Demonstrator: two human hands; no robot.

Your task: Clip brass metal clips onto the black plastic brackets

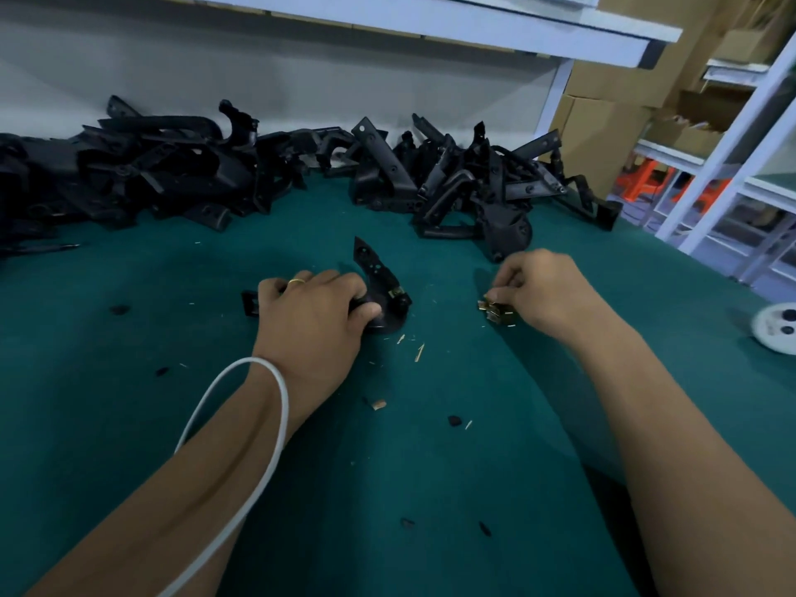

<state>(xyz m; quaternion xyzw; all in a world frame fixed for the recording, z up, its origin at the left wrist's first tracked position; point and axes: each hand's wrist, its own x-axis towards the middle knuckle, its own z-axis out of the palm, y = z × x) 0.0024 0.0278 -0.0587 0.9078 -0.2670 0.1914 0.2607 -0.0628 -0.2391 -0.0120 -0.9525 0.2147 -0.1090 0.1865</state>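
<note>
Bracket (379, 273) pinned under my curled left hand (316, 310), one clip fitted. Right of it, my right hand (540, 290) pinches brass clips (491, 310); next, carry one across.

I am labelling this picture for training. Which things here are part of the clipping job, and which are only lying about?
Job:
- left hand gripping black bracket
- brass clip on that bracket
- right hand at loose brass clips
- bracket pile

Lying about:
- white round object
- scraps on green mat
- cardboard boxes
</note>
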